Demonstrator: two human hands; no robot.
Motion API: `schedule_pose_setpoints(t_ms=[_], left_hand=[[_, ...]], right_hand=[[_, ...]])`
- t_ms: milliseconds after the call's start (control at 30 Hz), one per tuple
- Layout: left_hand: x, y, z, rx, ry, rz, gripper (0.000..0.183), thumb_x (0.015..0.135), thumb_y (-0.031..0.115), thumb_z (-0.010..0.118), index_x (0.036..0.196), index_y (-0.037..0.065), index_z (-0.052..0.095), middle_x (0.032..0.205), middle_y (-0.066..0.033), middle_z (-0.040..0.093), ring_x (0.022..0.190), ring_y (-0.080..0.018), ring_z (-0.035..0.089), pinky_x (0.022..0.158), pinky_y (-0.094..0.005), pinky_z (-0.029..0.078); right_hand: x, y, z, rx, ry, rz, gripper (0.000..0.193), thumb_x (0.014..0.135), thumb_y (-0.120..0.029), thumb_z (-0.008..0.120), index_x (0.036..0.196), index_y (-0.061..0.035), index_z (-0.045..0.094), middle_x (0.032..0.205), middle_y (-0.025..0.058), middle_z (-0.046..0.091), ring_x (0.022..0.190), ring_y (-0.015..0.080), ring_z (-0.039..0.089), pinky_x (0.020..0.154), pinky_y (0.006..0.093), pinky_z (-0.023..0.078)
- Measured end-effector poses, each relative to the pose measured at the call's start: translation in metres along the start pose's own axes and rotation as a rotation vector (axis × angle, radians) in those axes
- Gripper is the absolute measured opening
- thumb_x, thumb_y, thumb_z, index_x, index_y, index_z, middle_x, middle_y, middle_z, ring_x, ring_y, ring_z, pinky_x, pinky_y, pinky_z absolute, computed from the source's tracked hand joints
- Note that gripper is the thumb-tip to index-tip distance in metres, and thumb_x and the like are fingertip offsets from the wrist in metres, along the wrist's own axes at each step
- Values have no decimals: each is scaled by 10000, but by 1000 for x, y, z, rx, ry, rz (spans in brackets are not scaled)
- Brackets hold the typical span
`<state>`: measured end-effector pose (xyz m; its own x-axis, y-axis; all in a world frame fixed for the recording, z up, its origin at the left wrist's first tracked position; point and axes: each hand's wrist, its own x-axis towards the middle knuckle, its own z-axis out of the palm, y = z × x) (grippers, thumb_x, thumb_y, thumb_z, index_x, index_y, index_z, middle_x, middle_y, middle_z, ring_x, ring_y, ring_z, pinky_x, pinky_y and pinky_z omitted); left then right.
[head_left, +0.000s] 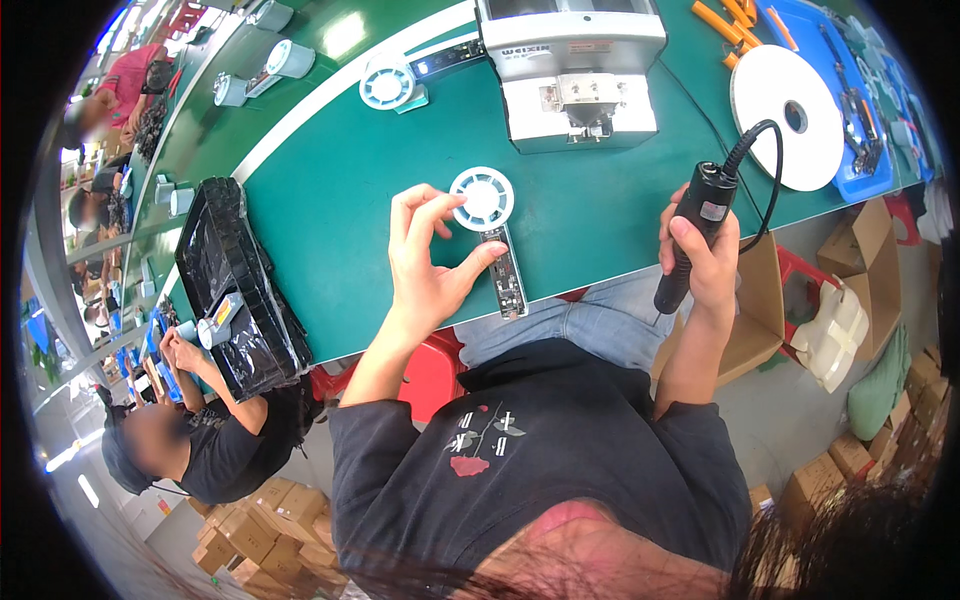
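My left hand [428, 250] is at the middle of the green table, fingers curved. Its index finger touches the rim of a white, spoked round part [483, 198], and the thumb rests at the top of a narrow circuit board [507, 275] joined below it. The board lies in a long strip-shaped housing pointing toward me. In my right hand [708, 250] is a black electric screwdriver [697, 230], gripped around the body. Its thin bit points down past the table's front edge, apart from the board. A black cable rises from its top end.
A white-and-grey machine [580, 85] stands at the back, with another round part and board [388, 85] left of it. On the right are a white reel [770, 118] and a blue tray [865, 150]. A black-lined tray [225, 290] sits left, near a co-worker [200, 430].
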<state>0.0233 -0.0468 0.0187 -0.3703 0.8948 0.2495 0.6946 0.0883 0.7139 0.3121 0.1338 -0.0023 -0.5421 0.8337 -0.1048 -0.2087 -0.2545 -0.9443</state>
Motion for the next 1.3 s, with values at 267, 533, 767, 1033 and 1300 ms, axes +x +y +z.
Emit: schedule_pose_setpoints(t_ms=[267, 533, 767, 1033, 1300], left_hand=[[13, -25, 13, -274, -237, 49, 922, 859, 62, 894, 1621, 8, 379, 1583, -206, 510, 1464, -301, 546, 1224, -455, 442], [30, -21, 30, -271, -112, 124, 907, 843, 131, 927, 1583, 0, 419, 1462, -194, 597, 1390, -289, 594, 1185, -429, 466], [35, -25, 19, -299, -175, 143, 911, 822, 145, 938, 1577, 16, 445, 1479, -174, 600, 1363, -289, 609, 1167, -409, 467], [37, -27, 16, -388, -173, 102, 984, 737, 178, 1006, 1555, 29, 480, 1496, -167, 632, 1392, -295, 612, 1188, -420, 469], [38, -26, 16, -432, -128, 111, 943, 710, 194, 1022, 1506, 26, 546, 1457, -174, 654, 1367, -301, 629, 1167, -419, 484]], right_hand=[[1, 0, 2, -46, 7, -19, 299, 982, -110, 743, 1199, 22, 586, 845, 104, 663, 527, 128, 589, 475, 276, 476], [2, -21, 21, -121, 156, -81, 329, 1003, -64, 706, 1286, 29, 567, 930, 127, 693, 569, 133, 608, 511, 281, 494], [13, -115, 77, -84, 208, -660, 402, 1105, -261, 621, 1404, -23, 496, 1065, 133, 630, 641, 176, 575, 571, 353, 491], [99, -154, 145, -114, 277, -928, 191, 1057, -164, 671, 1106, -5, 578, 955, 128, 694, 619, 196, 619, 572, 386, 547], [116, -135, 160, -218, 213, -925, 154, 1051, -102, 677, 1071, 26, 593, 851, 101, 642, 569, 181, 603, 523, 362, 527]])
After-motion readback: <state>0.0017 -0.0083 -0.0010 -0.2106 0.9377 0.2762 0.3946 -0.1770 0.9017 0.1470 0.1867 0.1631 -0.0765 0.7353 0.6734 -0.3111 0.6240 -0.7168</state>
